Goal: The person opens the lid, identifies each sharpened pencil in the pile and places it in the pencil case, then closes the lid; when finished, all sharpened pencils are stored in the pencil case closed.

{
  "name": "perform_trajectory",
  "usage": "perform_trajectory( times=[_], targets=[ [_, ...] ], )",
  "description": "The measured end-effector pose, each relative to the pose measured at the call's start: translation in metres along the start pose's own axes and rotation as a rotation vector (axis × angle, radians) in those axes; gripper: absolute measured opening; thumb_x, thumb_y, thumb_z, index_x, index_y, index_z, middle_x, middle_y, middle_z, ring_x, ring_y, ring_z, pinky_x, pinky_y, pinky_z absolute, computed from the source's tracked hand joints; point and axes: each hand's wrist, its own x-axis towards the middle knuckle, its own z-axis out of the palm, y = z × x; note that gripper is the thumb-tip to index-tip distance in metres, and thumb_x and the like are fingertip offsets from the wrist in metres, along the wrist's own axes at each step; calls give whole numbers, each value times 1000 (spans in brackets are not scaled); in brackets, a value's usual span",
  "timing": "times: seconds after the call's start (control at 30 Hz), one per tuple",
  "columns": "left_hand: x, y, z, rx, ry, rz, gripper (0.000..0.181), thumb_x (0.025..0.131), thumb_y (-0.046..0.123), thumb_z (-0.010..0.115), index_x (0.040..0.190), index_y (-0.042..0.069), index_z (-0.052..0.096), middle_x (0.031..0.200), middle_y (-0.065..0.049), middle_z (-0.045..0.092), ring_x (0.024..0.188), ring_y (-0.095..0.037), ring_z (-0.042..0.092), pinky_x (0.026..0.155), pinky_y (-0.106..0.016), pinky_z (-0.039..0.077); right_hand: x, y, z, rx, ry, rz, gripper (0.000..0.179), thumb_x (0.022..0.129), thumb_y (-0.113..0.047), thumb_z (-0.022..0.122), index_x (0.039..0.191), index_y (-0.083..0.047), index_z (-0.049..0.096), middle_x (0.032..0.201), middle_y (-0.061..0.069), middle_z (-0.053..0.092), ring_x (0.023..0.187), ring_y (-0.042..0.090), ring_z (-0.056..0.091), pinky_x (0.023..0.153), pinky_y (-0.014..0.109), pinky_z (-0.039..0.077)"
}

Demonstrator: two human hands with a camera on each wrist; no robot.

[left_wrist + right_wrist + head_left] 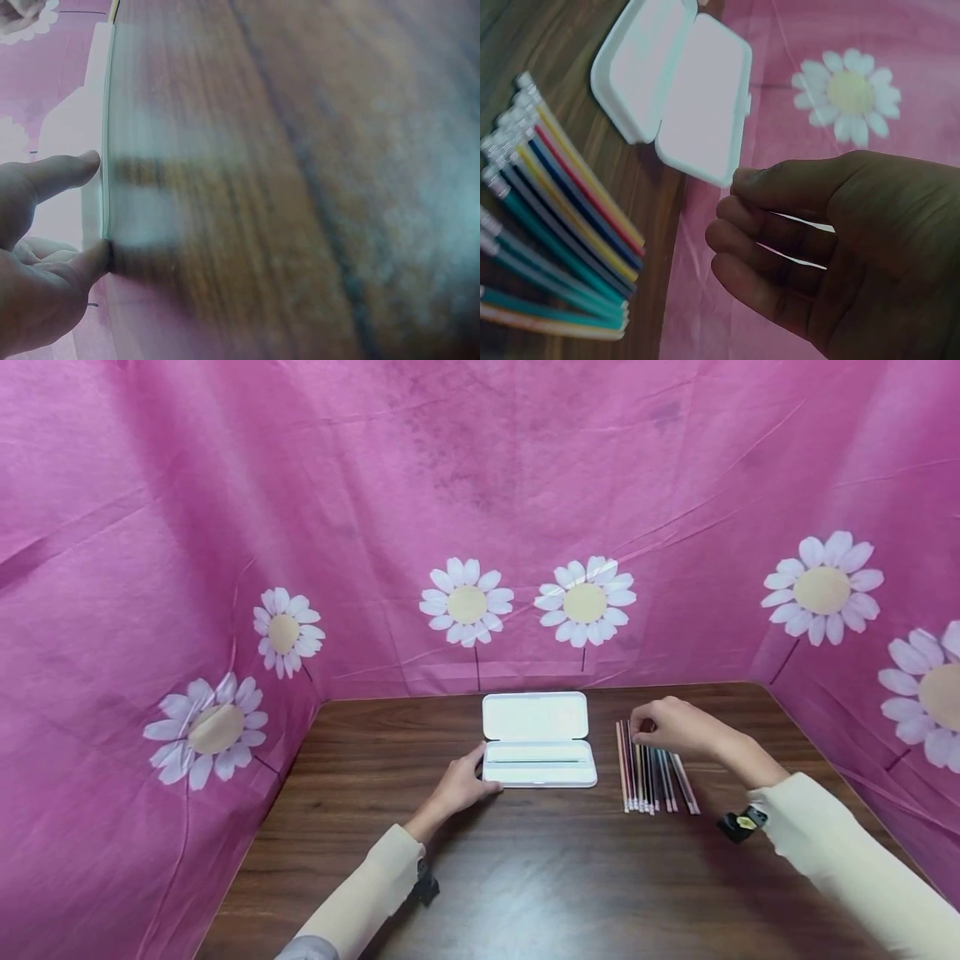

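A white pencil case lies on the table with its lid folded back. One thin, dark greenish pencil lies lengthwise inside. My left hand holds the case's left end, and the left wrist view shows the thumb and a finger against its edge. To the right of the case, several pencils of different colours lie side by side, eraser ends towards me. Over their far ends is my right hand, fingers loosely bent and thumb close to the index fingertip. Nothing shows between those fingers in the right wrist view.
The brown wooden table reaches back to a pink cloth printed with daisies, which hangs behind and on both sides. A dark wrist camera is on the left forearm, another camera on the right.
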Motion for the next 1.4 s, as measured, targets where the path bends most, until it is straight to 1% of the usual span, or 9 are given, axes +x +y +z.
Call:
perform_trajectory(
  times=[0.17, 0.3, 0.4, 0.6, 0.77, 0.9, 1.07, 1.3, 1.4],
  targets=[
    [1, 1, 2, -5, 3, 3, 92, 87, 20, 88, 160, -8, 40, 161, -27, 47, 148, -37, 51, 124, -48, 42, -26, 26, 7, -16, 77, 41, 11, 90, -12, 79, 83, -18, 73, 75, -11, 66, 69, 6, 52, 64, 30, 45],
    [1, 1, 2, -4, 5, -6, 92, 87, 21, 88, 160, -7, 39, 161, -27, 47, 148, -37, 51, 124, -47, 42, -48, 44, 17, -19, 132, 121, 9, 89, -13, 78, 83, -17, 73, 75, -8, 67, 71, 9, 53, 65, 34, 46],
    [0, 0, 1, 3, 2, -16, 92, 88, 22, 87, 161, -7, 39, 162, -26, 47, 149, -37, 50, 125, -47, 41, -62, 56, 27, 21, 140, 206, 9, 93, -13, 75, 84, -15, 73, 72, -7, 67, 68, 9, 56, 63, 31, 44],
    [1, -1, 0, -6, 0, -25, 93, 88, 22, 87, 161, -7, 38, 163, -26, 45, 150, -37, 49, 126, -47, 40, -79, 76, 49, 99, 134, 314, 11, 99, -16, 71, 90, -10, 74, 70, -4, 68, 63, 9, 59, 58, 28, 44],
    [0, 0, 0, -5, -1, -23, 93, 87, 22, 88, 161, -7, 38, 162, -26, 46, 149, -36, 50, 125, -47, 41, -82, 82, 65, 142, 130, 369, 18, 101, -22, 71, 88, -11, 71, 63, -5, 62, 59, 12, 59, 55, 30, 44],
    [0, 0, 0, -3, 1, -24, 93, 87, 22, 88, 161, -7, 39, 162, -26, 47, 149, -37, 50, 124, -48, 41, -80, 82, 73, 138, 149, 375, 21, 101, -25, 72, 84, -12, 69, 61, -6, 61, 58, 13, 59, 56, 31, 43],
    [-1, 2, -1, -6, 0, -23, 92, 88, 23, 87, 161, -6, 39, 162, -26, 47, 149, -36, 51, 124, -47, 42, -78, 78, 75, 114, 165, 386, 22, 98, -24, 73, 80, -13, 67, 62, -6, 61, 57, 12, 57, 57, 33, 42],
    [-2, 1, -1, -11, 3, -16, 92, 88, 23, 87, 161, -6, 39, 161, -26, 48, 148, -36, 51, 124, -47, 42, -73, 72, 73, 59, 165, 414, 17, 89, -22, 75, 77, -14, 66, 73, 0, 67, 69, 19, 59, 62, 39, 46],
    [-2, 2, -1, -15, 4, -13, 93, 88, 23, 87, 161, -7, 39, 160, -26, 49, 148, -36, 52, 124, -48, 42, -70, 69, 72, 55, 141, 445, 16, 88, -23, 74, 78, -14, 64, 74, 1, 65, 71, 21, 59, 62, 39, 46]
  ],
)
